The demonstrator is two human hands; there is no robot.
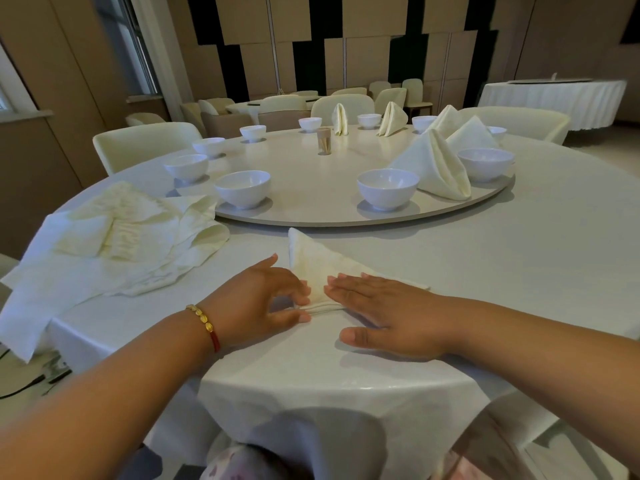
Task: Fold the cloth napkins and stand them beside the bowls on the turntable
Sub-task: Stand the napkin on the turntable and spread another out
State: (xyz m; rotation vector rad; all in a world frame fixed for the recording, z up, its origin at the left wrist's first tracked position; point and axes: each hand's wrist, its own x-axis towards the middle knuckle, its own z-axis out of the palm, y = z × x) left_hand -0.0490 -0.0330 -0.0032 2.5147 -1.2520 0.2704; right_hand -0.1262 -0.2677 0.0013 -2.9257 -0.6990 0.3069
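A cream napkin (313, 263), folded into a triangle, lies flat on the tablecloth just in front of the turntable (311, 188). My left hand (266, 296) pinches the napkin's near corner between thumb and fingers. My right hand (384, 313) lies flat with straight fingers, pressing on the napkin's right part. Several white bowls ring the turntable, the nearest two being one at the left (242, 188) and one at the right (388, 188). Folded napkins stand beside the bowls on the right side, the closest one (433, 164) between two bowls.
A heap of unfolded cream napkins (131, 237) lies on the table to the left. A toothpick holder (324, 141) stands at the turntable's middle. Cream chairs (145, 140) surround the table, and further tables stand behind.
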